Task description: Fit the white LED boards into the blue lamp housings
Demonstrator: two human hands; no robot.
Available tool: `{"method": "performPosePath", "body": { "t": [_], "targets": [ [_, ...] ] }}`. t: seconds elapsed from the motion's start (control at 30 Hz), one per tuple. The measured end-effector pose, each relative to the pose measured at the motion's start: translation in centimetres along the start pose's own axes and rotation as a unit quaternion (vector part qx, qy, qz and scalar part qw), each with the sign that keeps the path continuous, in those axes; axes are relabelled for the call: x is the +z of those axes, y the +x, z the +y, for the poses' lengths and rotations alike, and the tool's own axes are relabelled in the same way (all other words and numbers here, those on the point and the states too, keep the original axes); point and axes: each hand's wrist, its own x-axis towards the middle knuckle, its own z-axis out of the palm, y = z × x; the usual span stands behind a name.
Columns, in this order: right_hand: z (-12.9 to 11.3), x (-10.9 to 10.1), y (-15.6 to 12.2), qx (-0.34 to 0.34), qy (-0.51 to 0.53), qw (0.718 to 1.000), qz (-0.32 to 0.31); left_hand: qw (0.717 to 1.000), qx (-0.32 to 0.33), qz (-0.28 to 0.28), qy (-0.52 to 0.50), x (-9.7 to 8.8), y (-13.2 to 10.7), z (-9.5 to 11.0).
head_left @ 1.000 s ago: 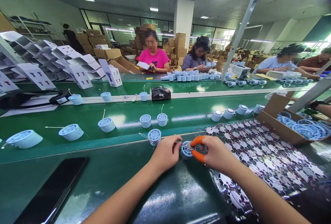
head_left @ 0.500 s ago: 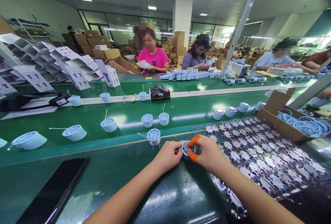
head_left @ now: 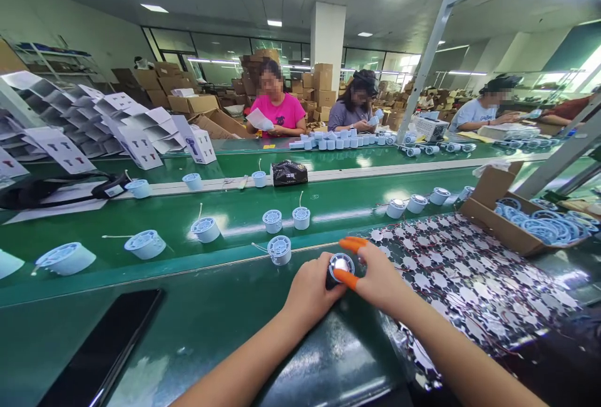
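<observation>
Both my hands meet over a small round light-blue housing with a shiny round disc on top, at the near edge of the green bench. My left hand curls around its left side. My right hand, with orange finger cots on thumb and forefinger, pinches its right side, the thumb under the disc. A finished-looking round blue housing with a thin white wire sits just left of my hands.
A green conveyor belt carries more blue housings. A heap of star-shaped boards with dark wires lies at right, beside a cardboard box of blue rings. A black phone lies near left. Other people work across the line.
My hands have closed tighter on the housing; the shiny disc now sits on its top, and my right forefinger has lifted off it. The belt's housings have drifted slightly right.
</observation>
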Motion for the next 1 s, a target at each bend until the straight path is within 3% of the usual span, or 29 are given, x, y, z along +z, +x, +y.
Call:
{"method": "performPosePath", "body": {
  "t": [0.1,0.17,0.33,0.43,0.53,0.6,0.67,0.73,0.77,0.87,1.0],
  "targets": [
    [0.9,0.6,0.5,0.052,0.272,0.961,-0.009,0.992,0.090,0.088,0.009,-0.1,-0.3,-0.3],
    [0.5,0.9,0.7,0.045,0.377,0.925,-0.035,0.980,0.136,0.144,0.009,-0.2,-0.5,-0.5],
    [-2.2,1.5,0.0,0.042,0.411,0.911,-0.001,0.952,0.193,0.238,-0.016,-0.6,-0.9,-0.5],
    [-2.9,1.8,-0.3,0.057,0.429,0.902,-0.001,0.952,0.206,0.225,-0.031,-0.9,-0.9,-0.2],
    [-1.6,1.2,0.6,0.052,0.432,0.898,-0.063,0.967,0.179,0.181,-0.013,-1.6,-0.8,0.3],
    [0.3,-0.3,2.0,0.043,0.310,0.947,-0.074,0.983,0.109,0.148,0.015,-2.2,-0.4,0.6],
    [2.7,-2.3,3.5,0.046,0.042,0.998,-0.026,0.994,0.022,0.107,0.026,-2.9,0.4,0.9],
    [4.9,-3.9,4.9,0.060,-0.195,0.979,0.026,0.998,-0.039,0.048,0.005,-3.4,2.0,1.1],
    [5.8,-4.4,5.4,0.067,-0.259,0.963,0.035,0.999,-0.049,0.013,-0.009,-3.6,3.2,1.1],
    [7.1,-4.3,5.9,0.073,-0.321,0.944,0.021,0.997,-0.033,-0.058,0.030,-3.7,8.2,1.0],
    [6.6,-3.0,5.3,0.081,-0.382,0.920,0.024,0.978,-0.060,-0.051,0.191,-2.9,16.0,0.4]
  ]
}}
